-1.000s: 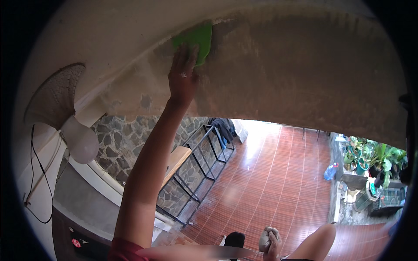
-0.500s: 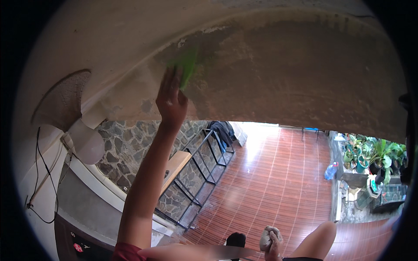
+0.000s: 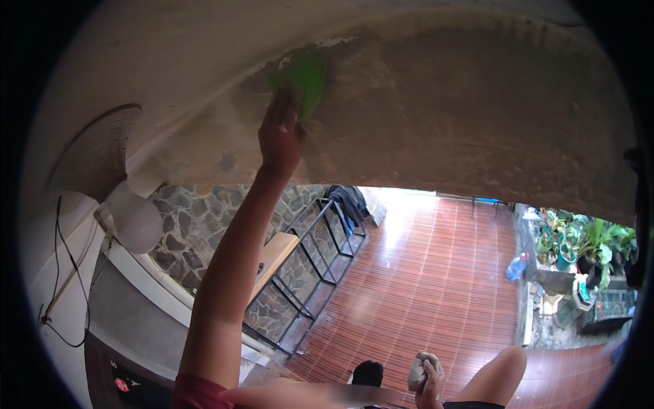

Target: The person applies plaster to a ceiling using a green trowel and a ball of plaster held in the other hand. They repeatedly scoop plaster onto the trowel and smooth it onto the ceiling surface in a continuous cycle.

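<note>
My left hand (image 3: 281,133) is raised at the end of an outstretched arm, its fingers closed on a flat green scraper (image 3: 308,80). The scraper lies against the upper left of a dull brown, patchy wall surface (image 3: 443,109), close to a curved edge with pale flaking spots. Low down, near my bent bare knee (image 3: 494,375), my right hand (image 3: 430,387) is closed around a greyish-white lump of putty (image 3: 418,371). White smears show on both hands.
A fan-shaped fixture (image 3: 102,153) and a round white lamp (image 3: 134,218) are at left, with a dangling black cable (image 3: 87,300). Below stand a black metal frame (image 3: 327,273) with a wooden board (image 3: 274,262), a reddish striped floor (image 3: 409,286), a blue bottle (image 3: 518,266) and potted plants (image 3: 593,242).
My left hand and the green scraper have moved right and slightly up along the wall surface. The right hand with the putty has stayed nearly in place, shifting up a little.
</note>
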Motion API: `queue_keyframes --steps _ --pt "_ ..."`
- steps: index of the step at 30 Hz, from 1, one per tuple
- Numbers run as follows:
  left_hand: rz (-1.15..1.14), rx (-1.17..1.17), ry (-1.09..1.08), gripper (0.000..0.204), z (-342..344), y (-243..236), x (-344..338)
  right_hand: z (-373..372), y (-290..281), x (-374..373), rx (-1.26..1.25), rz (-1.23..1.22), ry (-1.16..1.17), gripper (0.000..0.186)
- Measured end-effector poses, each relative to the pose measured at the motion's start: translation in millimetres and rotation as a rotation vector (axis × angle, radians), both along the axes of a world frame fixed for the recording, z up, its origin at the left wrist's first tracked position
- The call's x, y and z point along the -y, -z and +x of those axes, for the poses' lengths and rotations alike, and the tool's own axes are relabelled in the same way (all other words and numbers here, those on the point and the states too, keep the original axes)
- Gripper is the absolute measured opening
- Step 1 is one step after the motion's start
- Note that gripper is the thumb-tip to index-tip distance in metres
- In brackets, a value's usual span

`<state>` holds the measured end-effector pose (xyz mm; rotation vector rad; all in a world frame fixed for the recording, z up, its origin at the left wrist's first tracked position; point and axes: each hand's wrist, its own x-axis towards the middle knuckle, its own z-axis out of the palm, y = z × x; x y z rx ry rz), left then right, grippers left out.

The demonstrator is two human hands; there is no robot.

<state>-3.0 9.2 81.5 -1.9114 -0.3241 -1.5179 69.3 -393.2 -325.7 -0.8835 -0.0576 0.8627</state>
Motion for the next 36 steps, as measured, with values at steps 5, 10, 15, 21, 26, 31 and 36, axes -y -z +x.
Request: queue_keyframes --steps 5,10,15,21,26,31,36 --pt "-0.010 -0.098 -0.029 0.069 -31 18 26 -2 -3 2 0.122 -0.127 -0.126 0.025" --pt "0.063 0.043 0.022 0.065 -15 3 43 -3 -7 7 0.122 -0.134 -0.142 0.024" --pt "0.097 0.085 -0.016 0.067 39 -28 53 1 -9 8 0.151 -0.130 -0.095 0.025" --pt "0.077 0.034 -0.081 0.070 65 -26 54 11 -3 15 0.109 -0.125 -0.104 0.025" --pt "0.070 -0.047 -0.069 0.071 56 -16 48 5 0 12 0.003 -0.001 0.016 0.024" --pt "0.093 -0.120 -0.029 0.071 27 12 63 7 -1 13 0.096 -0.111 -0.107 0.026" --pt "0.032 -0.018 -0.011 0.068 31 1 74 3 7 10 -0.029 0.002 0.045 0.022"
